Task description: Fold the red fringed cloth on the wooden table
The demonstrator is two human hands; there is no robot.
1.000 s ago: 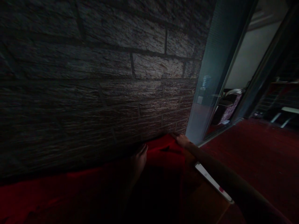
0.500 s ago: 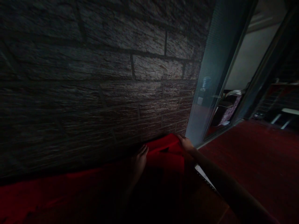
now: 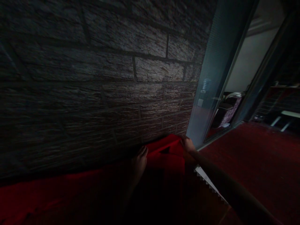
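A red cloth (image 3: 164,156) lies along the foot of a dark brick wall (image 3: 105,78). My left hand (image 3: 140,161) rests flat on the cloth near the wall, fingers stretched toward the bricks. My right hand (image 3: 187,144), on a long dark sleeve, is closed on the cloth's far corner beside the glass panel. The scene is very dim and the cloth's near part is lost in shadow.
A tall glass panel (image 3: 211,78) in a metal frame stands right of the wall. A flat white object (image 3: 206,179) lies on the brown surface under my right arm. Red carpet (image 3: 257,156) spreads to the right; furniture shows beyond the glass.
My right hand has drawn back slightly from the corner by the wall, pulling the cloth's corner with it. My left hand has stayed in place.
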